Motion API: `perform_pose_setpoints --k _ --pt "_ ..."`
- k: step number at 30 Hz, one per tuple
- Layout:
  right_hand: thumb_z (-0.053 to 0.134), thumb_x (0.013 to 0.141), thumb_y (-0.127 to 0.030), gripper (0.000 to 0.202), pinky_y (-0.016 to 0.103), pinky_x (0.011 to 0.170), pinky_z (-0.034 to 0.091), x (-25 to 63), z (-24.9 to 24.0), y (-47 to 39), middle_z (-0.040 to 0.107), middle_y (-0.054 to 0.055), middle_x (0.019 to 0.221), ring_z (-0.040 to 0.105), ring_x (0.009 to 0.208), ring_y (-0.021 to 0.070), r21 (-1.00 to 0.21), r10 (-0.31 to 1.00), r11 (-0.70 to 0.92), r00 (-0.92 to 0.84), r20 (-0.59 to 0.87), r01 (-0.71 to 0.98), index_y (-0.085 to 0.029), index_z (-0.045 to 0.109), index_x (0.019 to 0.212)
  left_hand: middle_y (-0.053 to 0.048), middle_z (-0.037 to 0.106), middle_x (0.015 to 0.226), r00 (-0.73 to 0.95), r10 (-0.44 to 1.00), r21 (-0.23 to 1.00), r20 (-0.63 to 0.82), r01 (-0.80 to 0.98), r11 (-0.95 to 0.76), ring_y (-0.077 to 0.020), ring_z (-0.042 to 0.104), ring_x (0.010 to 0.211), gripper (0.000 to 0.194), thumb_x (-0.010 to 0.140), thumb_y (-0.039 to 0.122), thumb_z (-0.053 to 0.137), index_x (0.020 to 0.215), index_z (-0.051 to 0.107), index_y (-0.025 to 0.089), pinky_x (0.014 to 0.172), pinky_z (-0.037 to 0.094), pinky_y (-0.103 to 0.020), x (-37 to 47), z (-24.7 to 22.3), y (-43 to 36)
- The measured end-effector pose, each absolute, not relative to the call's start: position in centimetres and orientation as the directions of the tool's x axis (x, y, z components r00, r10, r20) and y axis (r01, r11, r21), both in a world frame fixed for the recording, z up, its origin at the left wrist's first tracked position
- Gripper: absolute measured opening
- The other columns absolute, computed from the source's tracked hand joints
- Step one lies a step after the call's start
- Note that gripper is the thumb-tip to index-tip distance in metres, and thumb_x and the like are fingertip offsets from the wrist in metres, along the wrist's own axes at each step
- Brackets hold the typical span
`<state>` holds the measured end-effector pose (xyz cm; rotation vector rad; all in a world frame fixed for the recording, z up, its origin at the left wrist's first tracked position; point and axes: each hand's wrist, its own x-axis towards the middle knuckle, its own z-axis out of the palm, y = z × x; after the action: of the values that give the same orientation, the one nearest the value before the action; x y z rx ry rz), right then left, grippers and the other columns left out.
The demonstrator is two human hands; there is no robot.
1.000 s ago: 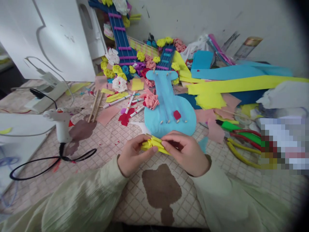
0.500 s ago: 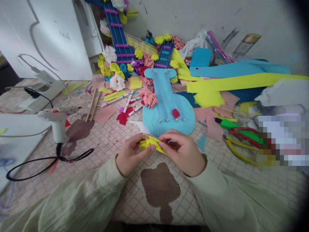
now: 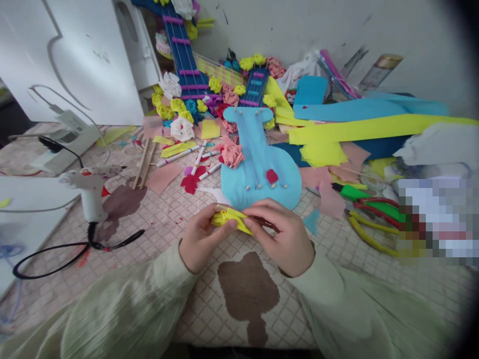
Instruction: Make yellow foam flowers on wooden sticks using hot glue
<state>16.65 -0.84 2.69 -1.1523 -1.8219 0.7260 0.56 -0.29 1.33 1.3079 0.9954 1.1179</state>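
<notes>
Now my left hand (image 3: 202, 240) and right hand (image 3: 286, 233) nearly meet, both pinching the folded yellow paper (image 3: 232, 215) between thumb and fingers, wrists angled inward, forearms slanting outward, just nearer me than the light-blue guitar shape (image 3: 262, 162).

I'd call this a handicraft corner, though I can't tell whether it belongs to a home or a classroom: around the folded yellow paper (image 3: 231, 223) I hold, my patterned tablecloth (image 3: 202, 311) is strewn with pink scraps (image 3: 164, 177), a white glue gun (image 3: 93, 199) sits near a power strip (image 3: 64, 152), a light-blue guitar shape (image 3: 264, 159) lies before me, and crumpled paper flowers (image 3: 182, 128) crowd towards the marked wall (image 3: 299, 30), with long yellow strips (image 3: 374, 128) alongside
</notes>
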Motion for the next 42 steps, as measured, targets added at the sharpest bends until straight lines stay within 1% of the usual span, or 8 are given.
perform_pose_setpoints --k 4,9,13,19,22,32,36,42 --pt "0.046 0.079 -0.012 0.021 0.025 0.063 0.05 16.7 2.8 -1.0 0.06 0.006 0.087 0.057 0.071 0.012 -0.784 0.896 0.445 -0.23 0.381 0.432 -0.016 0.062 0.091 -0.001 0.06 0.073 0.149 0.988 0.997 0.051 -0.066 -0.041 -0.0122 0.055 0.068 0.011 0.069 0.023 0.064 0.077 0.062 0.016 0.066 0.045 -0.023 0.7 1.7 -0.3" --pt "0.049 0.077 -0.012 0.02 0.024 0.06 0.052 16.6 2.8 -1.2 0.062 0.005 0.085 0.058 0.07 0.0117 -0.826 0.928 0.372 -0.164 0.334 0.422 -0.018 0.061 0.092 -0.002 0.061 0.075 0.135 0.989 0.995 0.061 -0.091 -0.049 -0.0124 0.055 0.069 0.012 0.068 0.022 0.065 0.077 0.062 0.015 0.066 0.046 -0.023 0.8 1.7 -0.5" --pt "0.052 0.075 -0.012 0.019 0.023 0.059 0.053 16.5 2.7 -1.2 0.063 0.002 0.079 0.059 0.07 0.0118 -0.857 0.945 0.326 -0.12 0.303 0.398 -0.019 0.06 0.091 -0.002 0.062 0.074 0.131 0.99 0.992 0.058 -0.115 -0.043 -0.0122 0.056 0.068 0.01 0.068 0.022 0.065 0.076 0.062 0.016 0.065 0.046 -0.023 0.8 1.4 -0.6" --pt "0.056 0.074 -0.015 0.017 0.024 0.058 0.055 16.8 2.6 -1.2 0.063 0.001 0.077 0.06 0.065 0.0118 -0.898 0.966 0.257 -0.074 0.247 0.358 -0.02 0.061 0.089 -0.001 0.062 0.074 0.035 0.999 0.976 0.025 -0.216 -0.017 -0.0109 0.055 0.066 0.014 0.067 0.025 0.066 0.078 0.062 0.018 0.062 0.046 -0.022 0.7 0.6 -0.4" --pt "0.057 0.073 -0.016 0.016 0.025 0.059 0.055 17.0 2.7 -1.3 0.063 0.001 0.077 0.061 0.065 0.012 -0.903 0.969 0.245 -0.067 0.236 0.354 -0.021 0.061 0.088 -0.001 0.062 0.074 0.022 0.999 0.972 0.025 -0.233 -0.019 -0.011 0.055 0.065 0.015 0.067 0.026 0.067 0.079 0.062 0.018 0.061 0.046 -0.022 0.5 0.4 -0.4" --pt "0.056 0.072 -0.01 0.016 0.022 0.054 0.053 17.0 3.1 -1.1 0.065 0.0 0.074 0.06 0.062 0.0107 -0.848 0.953 0.298 -0.091 0.288 0.438 -0.02 0.063 0.083 0.0 0.063 0.073 0.006 1.0 0.953 -0.019 -0.301 0.02 -0.0103 0.055 0.064 0.015 0.067 0.026 0.067 0.078 0.063 0.017 0.061 0.045 -0.021 0.5 0.2 -0.1" --pt "0.058 0.071 -0.012 0.016 0.022 0.053 0.052 17.2 3.2 -1.0 0.065 0.0 0.074 0.06 0.062 0.011 -0.826 0.945 0.318 -0.083 0.317 0.466 -0.022 0.063 0.082 0.001 0.062 0.073 -0.032 0.999 0.947 -0.034 -0.321 0.022 -0.0108 0.056 0.063 0.017 0.065 0.027 0.068 0.078 0.062 0.018 0.06 0.045 -0.022 0.2 0.2 0.2" --pt "0.06 0.072 -0.015 0.014 0.025 0.057 0.053 18.1 3.2 -0.6 0.066 0.0 0.074 0.06 0.063 0.0121 -0.798 0.932 0.35 -0.1 0.347 0.49 -0.022 0.064 0.083 0.002 0.062 0.071 -0.103 0.994 0.94 -0.028 -0.341 -0.009 -0.0099 0.056 0.062 0.016 0.063 0.025 0.068 0.076 0.062 0.018 0.059 0.045 -0.022 -0.1 0.6 0.7"
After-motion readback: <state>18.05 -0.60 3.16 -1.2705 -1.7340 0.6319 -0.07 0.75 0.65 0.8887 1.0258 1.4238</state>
